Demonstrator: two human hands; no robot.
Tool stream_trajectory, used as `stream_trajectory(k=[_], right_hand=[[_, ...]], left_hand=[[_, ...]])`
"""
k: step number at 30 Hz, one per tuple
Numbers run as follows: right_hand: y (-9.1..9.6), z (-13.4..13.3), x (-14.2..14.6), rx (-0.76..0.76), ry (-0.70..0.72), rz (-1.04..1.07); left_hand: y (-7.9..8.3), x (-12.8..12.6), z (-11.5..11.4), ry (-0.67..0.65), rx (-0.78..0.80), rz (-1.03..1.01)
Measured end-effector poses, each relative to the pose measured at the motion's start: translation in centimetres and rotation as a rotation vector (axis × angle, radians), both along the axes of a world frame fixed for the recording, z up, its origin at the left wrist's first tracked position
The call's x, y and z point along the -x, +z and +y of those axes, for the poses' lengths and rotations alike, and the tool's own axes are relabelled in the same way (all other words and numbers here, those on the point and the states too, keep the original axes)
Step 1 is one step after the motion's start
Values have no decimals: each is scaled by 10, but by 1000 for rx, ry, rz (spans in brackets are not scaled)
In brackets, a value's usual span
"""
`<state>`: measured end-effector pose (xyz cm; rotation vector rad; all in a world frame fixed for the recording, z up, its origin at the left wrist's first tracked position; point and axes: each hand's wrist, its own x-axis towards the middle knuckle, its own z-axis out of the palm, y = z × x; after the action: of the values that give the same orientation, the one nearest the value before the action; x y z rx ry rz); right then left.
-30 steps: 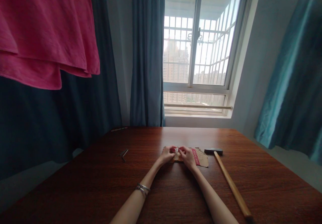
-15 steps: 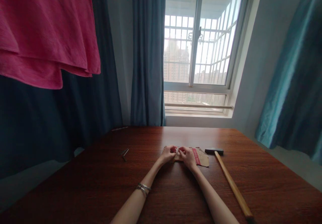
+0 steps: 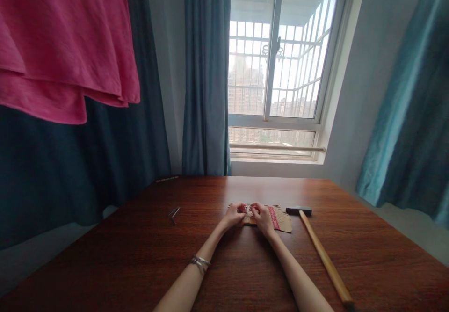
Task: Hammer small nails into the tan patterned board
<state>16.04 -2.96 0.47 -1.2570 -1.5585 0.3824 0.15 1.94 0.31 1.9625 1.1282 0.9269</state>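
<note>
A tan flat piece (image 3: 285,225) with a red printed band and dark marks along its far edge lies on the table; I cannot tell whether it is cardboard. Over its left part, my left hand (image 3: 234,215) is closed, thumb and fingers pinched at small pale, thin pieces. Close beside it, my right hand (image 3: 260,217) also pinches, its fingertips at something too small to make out. A narrow gap separates the two sets of fingertips. Under the hands shows the yellowish near edge (image 3: 249,223) of what lies there, mostly covered.
To the right lies a hammer (image 3: 324,256) with a black head and long wooden handle. Several thin metal rods (image 3: 174,215) rest left of my hands. The brown wooden table (image 3: 140,260) reaches toward the window; a pink cloth (image 3: 66,45) hangs at upper left.
My right hand's fingertips have shifted slightly right and up, widening the gap to my left hand. The left hand, the hammer and the rods have stayed in place.
</note>
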Motion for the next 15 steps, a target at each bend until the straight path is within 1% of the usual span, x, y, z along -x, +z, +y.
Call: stream_trajectory(k=[6, 12, 15], right_hand=[[2, -2, 0, 4, -5, -23], [3, -3, 1, 0, 18, -57], [3, -3, 1, -4, 21, -81]], left_hand=[[5, -1, -4, 14, -44, 3], [-1, -4, -1, 20, -54, 4], [-3, -3, 3, -16, -56, -17]])
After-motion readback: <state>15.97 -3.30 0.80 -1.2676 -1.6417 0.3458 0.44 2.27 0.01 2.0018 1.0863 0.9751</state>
